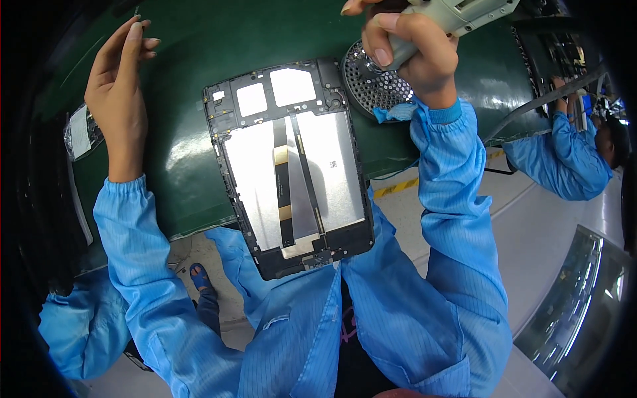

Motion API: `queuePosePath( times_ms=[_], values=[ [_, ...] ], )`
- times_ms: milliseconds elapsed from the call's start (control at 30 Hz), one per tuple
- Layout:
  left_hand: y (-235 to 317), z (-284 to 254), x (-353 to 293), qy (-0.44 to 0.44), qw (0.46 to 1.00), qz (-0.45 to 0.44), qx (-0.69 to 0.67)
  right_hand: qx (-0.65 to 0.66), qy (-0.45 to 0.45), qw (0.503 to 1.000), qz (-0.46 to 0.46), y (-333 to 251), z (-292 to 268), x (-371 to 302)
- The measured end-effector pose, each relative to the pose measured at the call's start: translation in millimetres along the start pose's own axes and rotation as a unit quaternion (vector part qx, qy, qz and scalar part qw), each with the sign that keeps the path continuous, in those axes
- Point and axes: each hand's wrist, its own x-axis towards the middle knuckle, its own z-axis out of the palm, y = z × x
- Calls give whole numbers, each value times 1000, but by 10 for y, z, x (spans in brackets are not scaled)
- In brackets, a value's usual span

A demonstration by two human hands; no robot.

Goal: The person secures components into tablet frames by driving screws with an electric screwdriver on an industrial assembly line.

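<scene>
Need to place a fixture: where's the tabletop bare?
Free: the glossy green tabletop between the blue-sleeved left hand and the black-rimmed, silver-panelled rectangular housing; also beyond the housing's far edge. Crowded: right of the housing, where the blue-sleeved right hand and its pale grey tool cover part of a round, perforated metal tray.

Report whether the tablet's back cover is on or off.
Off: the tablet shows its inside bare, with silvery panels and a dark ribbon cable in plain view.

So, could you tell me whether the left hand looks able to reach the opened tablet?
Probably yes: the left hand is beside the opened tablet, with only green tabletop visible between them.
</scene>
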Motion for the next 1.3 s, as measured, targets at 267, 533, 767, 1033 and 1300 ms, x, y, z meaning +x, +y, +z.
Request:
queuePosePath(
  times_ms=[267, 533, 767, 1033, 1300],
  values=[
    [-6, -10, 1, -7, 1000, -16, 1, 13, 30, 999, -22, -38, 88, 27],
    [8, -67, -8, -122, 991, -48, -37, -30, 21, 999, -4, -107, 154, 41],
    [194, -123, -2, -331, 934, -133, 7, -1, 34, 999, -33, -271, 332, 161],
    [220, -244, -97, -372, 914, -161, 6, 152, 95, 982, 60, -523, 1175, 588],
    [173, -174, -79, -396, 915, -76, 16, 83, -16, 992, -92, -70, 1200, 803]
  ],
)
